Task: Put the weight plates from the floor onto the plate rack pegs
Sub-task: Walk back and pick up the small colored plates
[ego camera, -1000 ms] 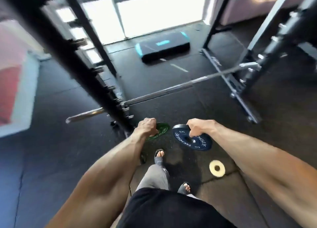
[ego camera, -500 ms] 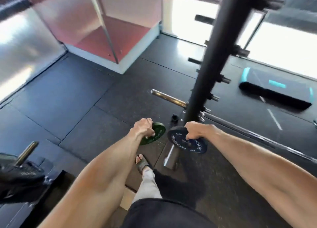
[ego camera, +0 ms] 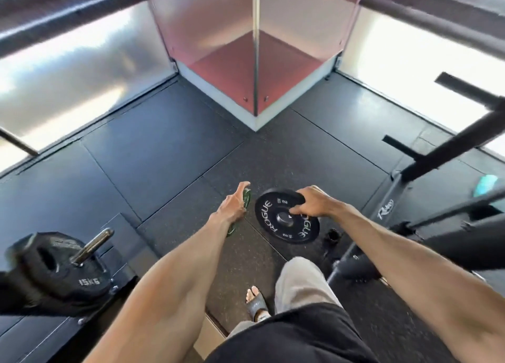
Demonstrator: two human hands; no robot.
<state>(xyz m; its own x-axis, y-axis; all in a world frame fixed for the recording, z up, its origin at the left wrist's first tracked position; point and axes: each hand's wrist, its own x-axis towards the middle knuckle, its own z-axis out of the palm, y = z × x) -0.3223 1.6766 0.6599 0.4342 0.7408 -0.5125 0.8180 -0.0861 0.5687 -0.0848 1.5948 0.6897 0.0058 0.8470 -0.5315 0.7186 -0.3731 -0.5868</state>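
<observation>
Below the hands, a sandaled foot point(ego camera: 255, 302) is standing on the floor point(ego camera: 164, 157). Far left of the left hand point(ego camera: 232, 208), a shiny peg point(ego camera: 93, 243) is poking through big dark plates point(ego camera: 60, 272). The left hand is holding a small green plate point(ego camera: 247, 197). The right hand point(ego camera: 311, 205), just beside it, is gripping a black plate point(ego camera: 273, 220) by its rim, off the floor.

Black rubber floor point(ego camera: 164, 171) under plate rack point(ego camera: 91, 246)

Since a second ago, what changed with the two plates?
The view swung left; the rack with a 15 kg plate came into view at lower left. The green plate turned edge-on, the Rogue plate turned its face up. Unchanged: left grip holds the green plate, right grip the Rogue plate.
</observation>
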